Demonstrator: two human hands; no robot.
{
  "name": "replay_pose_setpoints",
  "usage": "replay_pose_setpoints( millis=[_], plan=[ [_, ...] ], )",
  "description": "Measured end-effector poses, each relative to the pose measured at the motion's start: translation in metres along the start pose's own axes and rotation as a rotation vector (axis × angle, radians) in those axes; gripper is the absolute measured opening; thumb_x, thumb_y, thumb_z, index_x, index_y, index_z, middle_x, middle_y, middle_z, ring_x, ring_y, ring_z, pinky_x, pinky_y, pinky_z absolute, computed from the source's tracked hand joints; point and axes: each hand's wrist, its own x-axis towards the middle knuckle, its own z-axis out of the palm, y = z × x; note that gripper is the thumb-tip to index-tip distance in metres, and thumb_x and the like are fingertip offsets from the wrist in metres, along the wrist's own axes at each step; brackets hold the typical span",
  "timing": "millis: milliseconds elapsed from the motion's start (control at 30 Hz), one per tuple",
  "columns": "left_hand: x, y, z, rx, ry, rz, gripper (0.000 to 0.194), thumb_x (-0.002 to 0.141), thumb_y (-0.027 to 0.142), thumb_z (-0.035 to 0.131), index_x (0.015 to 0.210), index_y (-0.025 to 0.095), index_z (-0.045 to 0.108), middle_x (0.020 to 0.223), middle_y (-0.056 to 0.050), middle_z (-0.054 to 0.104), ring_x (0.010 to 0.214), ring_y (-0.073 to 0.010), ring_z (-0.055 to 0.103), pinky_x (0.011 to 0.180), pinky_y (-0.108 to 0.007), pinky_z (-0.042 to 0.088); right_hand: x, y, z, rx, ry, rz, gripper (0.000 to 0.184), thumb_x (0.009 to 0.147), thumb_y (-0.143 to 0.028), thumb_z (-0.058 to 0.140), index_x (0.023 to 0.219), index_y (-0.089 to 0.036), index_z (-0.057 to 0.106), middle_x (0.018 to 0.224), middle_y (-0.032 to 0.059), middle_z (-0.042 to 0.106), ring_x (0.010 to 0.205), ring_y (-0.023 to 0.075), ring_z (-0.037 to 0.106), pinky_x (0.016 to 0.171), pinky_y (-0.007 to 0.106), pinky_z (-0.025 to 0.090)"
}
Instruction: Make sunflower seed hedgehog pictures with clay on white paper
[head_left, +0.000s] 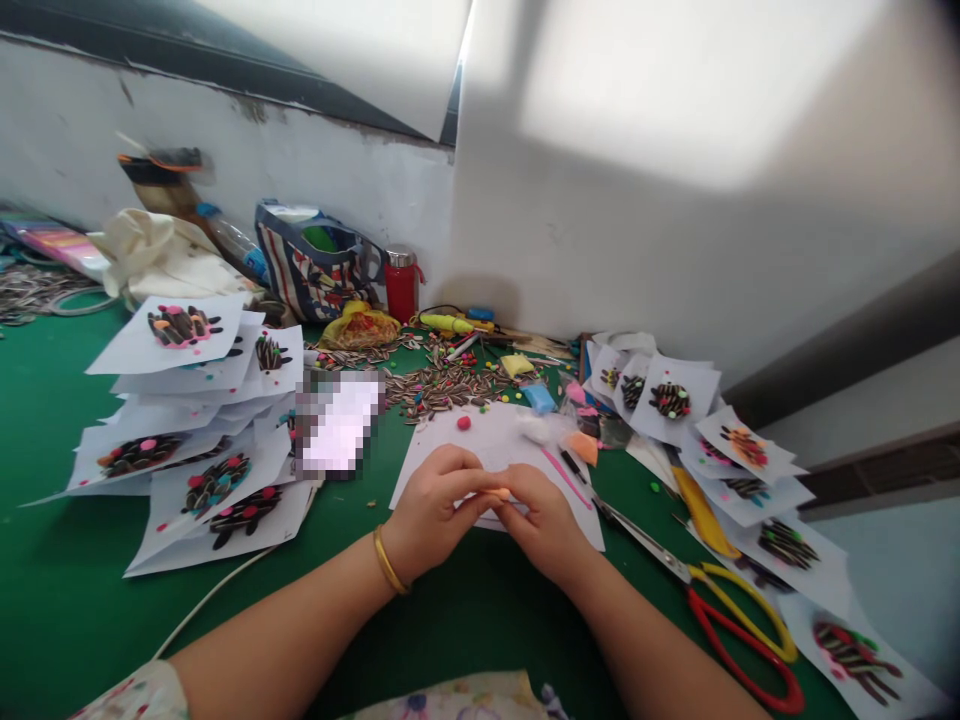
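Observation:
My left hand [442, 500] and my right hand [540, 515] meet over a white sheet of paper [420, 470], fingers closed together. Between their fingertips shows a small piece of orange clay [502, 493], partly covered by the fingers. Beyond my hands, a red clay ball [464, 424] rests on the sheet. At its right side are a white clay lump [534, 430], an orange clay lump [583, 447] and a thin pink clay strip [566, 480]. A blue clay packet [538, 398] lies just behind the sheet.
Scissors [686, 572] with red and yellow handles lie to the right, near a yellow-handled cutter [705, 515]. Paper sheets with seed figures [217, 390] are stacked at left, others [787, 540] at right. Loose sunflower seeds [442, 390], a red flask [401, 288] and a bag [315, 265] stand behind.

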Motion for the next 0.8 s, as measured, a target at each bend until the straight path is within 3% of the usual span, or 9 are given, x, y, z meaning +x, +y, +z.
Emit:
replay_pose_setpoints(
  millis=[100, 200, 300, 400, 533, 633, 800],
  plan=[
    [-0.0007, -0.0004, 0.0006, 0.033, -0.039, 0.021, 0.033, 0.086, 0.028, 0.066, 0.119, 0.026, 0.065, 0.101, -0.007, 0.061, 0.095, -0.0192, 0.057, 0.084, -0.036, 0.05, 0.0009, 0.0001, 0.0004, -0.039, 0.007, -0.02, 0.014, 0.09, -0.024, 0.055, 0.094, -0.022, 0.068, 0.084, 0.0033, 0.068, 0.08, 0.0193, 0.06, 0.079, 0.035, 0.044],
    [-0.0005, -0.0006, 0.0025, 0.038, -0.038, 0.038, 0.019, 0.088, 0.023, 0.062, 0.106, 0.025, 0.07, 0.089, -0.004, 0.061, 0.086, -0.0168, 0.056, 0.078, -0.033, 0.049, 0.0014, -0.0004, 0.0026, -0.07, 0.015, -0.011, 0.011, 0.087, -0.021, 0.056, 0.085, -0.021, 0.067, 0.077, 0.0025, 0.066, 0.076, 0.019, 0.059, 0.078, 0.035, 0.044],
    [-0.0004, 0.0008, 0.0027, -0.006, 0.003, 0.017, 0.011, 0.088, 0.022, 0.063, 0.096, 0.023, 0.071, 0.085, -0.004, 0.06, 0.083, -0.0153, 0.056, 0.076, -0.031, 0.048, 0.001, 0.0, 0.0031, -0.02, 0.02, 0.018, 0.018, 0.087, -0.023, 0.06, 0.104, -0.023, 0.066, 0.096, 0.0041, 0.07, 0.089, 0.0204, 0.062, 0.083, 0.035, 0.045],
    [-0.0009, 0.0026, 0.0009, -0.035, -0.031, -0.013, 0.017, 0.09, 0.023, 0.06, 0.104, 0.023, 0.069, 0.093, -0.005, 0.061, 0.089, -0.0161, 0.056, 0.08, -0.032, 0.049, 0.0, 0.0019, 0.0021, 0.044, -0.003, 0.003, 0.022, 0.092, -0.027, 0.056, 0.113, -0.025, 0.064, 0.104, 0.0043, 0.07, 0.095, 0.0204, 0.062, 0.084, 0.035, 0.046],
    [-0.0014, 0.0015, 0.0009, 0.032, -0.078, 0.003, 0.034, 0.09, 0.025, 0.06, 0.124, 0.026, 0.062, 0.102, -0.007, 0.06, 0.096, -0.0188, 0.056, 0.085, -0.036, 0.049, -0.0006, 0.002, 0.0031, -0.007, -0.011, -0.006, 0.014, 0.09, -0.024, 0.054, 0.095, -0.022, 0.067, 0.09, 0.0044, 0.069, 0.086, 0.0204, 0.061, 0.081, 0.035, 0.046],
    [-0.0012, -0.0003, 0.0031, 0.061, -0.055, 0.025, 0.021, 0.09, 0.026, 0.059, 0.108, 0.025, 0.07, 0.091, -0.005, 0.061, 0.087, -0.0173, 0.056, 0.079, -0.034, 0.049, 0.0, -0.0009, 0.0046, -0.061, -0.001, 0.017, 0.012, 0.086, -0.019, 0.055, 0.083, -0.02, 0.067, 0.079, 0.0037, 0.066, 0.079, 0.0199, 0.06, 0.078, 0.035, 0.045],
    [-0.0005, 0.0027, 0.0018, -0.017, -0.034, -0.055, 0.014, 0.09, 0.026, 0.06, 0.099, 0.022, 0.07, 0.088, -0.005, 0.06, 0.084, -0.0158, 0.056, 0.077, -0.031, 0.048, 0.0011, -0.0026, 0.0024, 0.063, -0.018, 0.027, 0.018, 0.09, -0.024, 0.056, 0.105, -0.025, 0.066, 0.1, 0.0036, 0.07, 0.093, 0.0198, 0.062, 0.083, 0.034, 0.045]
  ],
)
